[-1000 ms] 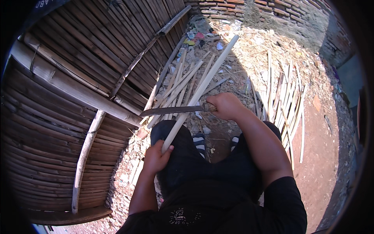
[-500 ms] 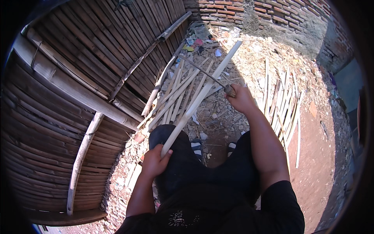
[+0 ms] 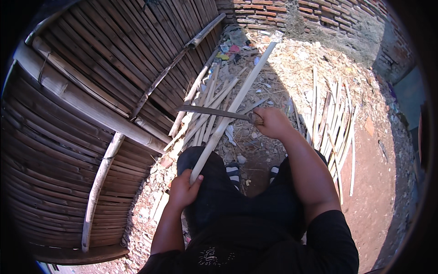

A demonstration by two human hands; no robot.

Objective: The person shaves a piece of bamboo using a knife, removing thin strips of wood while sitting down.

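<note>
My left hand (image 3: 183, 188) is closed around the near end of a long pale bamboo strip (image 3: 244, 92), beside my left thigh. The strip slants up and away to the right, passing over my left knee. In my right hand (image 3: 273, 122) is the handle of a machete (image 3: 214, 112), fingers wrapped round it. Its dark blade points left and lies across the strip near mid-length. Whether the edge touches the strip or only hovers over it, I cannot tell.
Several cut strips (image 3: 207, 112) lie heaped beyond my left knee, and another pile of strips (image 3: 331, 121) is on the right. A bamboo slat wall (image 3: 137, 59) stands on the left, a brick wall (image 3: 319, 20) at the back. Shavings and litter cover the ground between.
The machete has come nearer to me along the strip, its blade turning from slanted to almost level and broadside. The strip's far end has shifted slightly left. My left hand keeps its hold.
</note>
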